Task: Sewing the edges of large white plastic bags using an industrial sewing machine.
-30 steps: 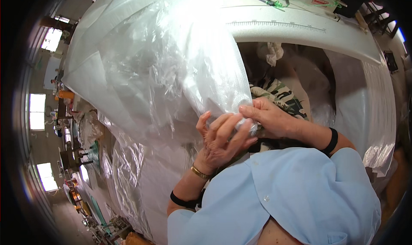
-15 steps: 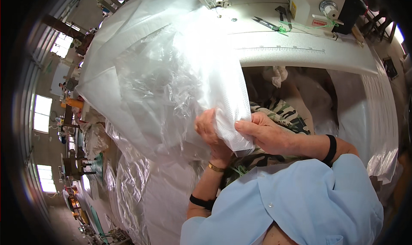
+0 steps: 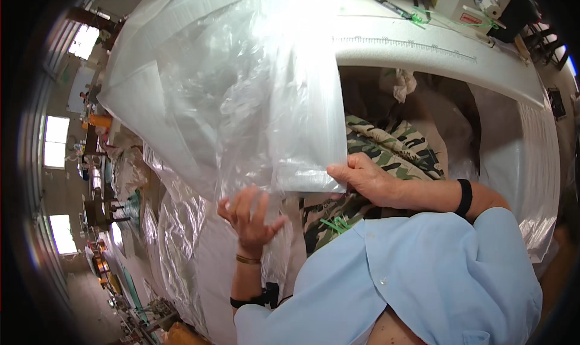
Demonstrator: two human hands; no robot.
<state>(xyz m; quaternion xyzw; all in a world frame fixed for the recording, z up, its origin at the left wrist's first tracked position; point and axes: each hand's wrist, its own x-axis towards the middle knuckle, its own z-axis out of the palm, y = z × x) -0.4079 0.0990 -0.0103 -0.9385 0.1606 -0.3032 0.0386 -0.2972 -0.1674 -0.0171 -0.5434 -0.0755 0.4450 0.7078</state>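
Note:
A large sheet of clear plastic film (image 3: pixel 181 97) spreads from the sewing machine's bed down to my lap. Its near part is a folded flap with a straight right side edge. At the flap's lower right corner, my right hand (image 3: pixel 370 177) pinches the film between thumb and fingers. My left hand (image 3: pixel 249 217) is off the flap, just below and left of its lower edge, with the fingers spread and slightly blurred. Nothing shows in that hand, and loose film lies behind it.
The white sewing machine (image 3: pixel 465 7) stands at the far right, its bed (image 3: pixel 417 43) marked with a ruler scale. Thread snips (image 3: pixel 393 8) with green thread lie on it. More plastic film (image 3: pixel 187 248) hangs at the left. Camouflage-patterned cloth (image 3: pixel 393 146) covers my lap, with green strips (image 3: pixel 337 224) on it.
My left hand has let go of the film and moved left, fingers opening. The flap now lies flatter and wider. My right hand still pinches the corner. The view has shifted slightly.

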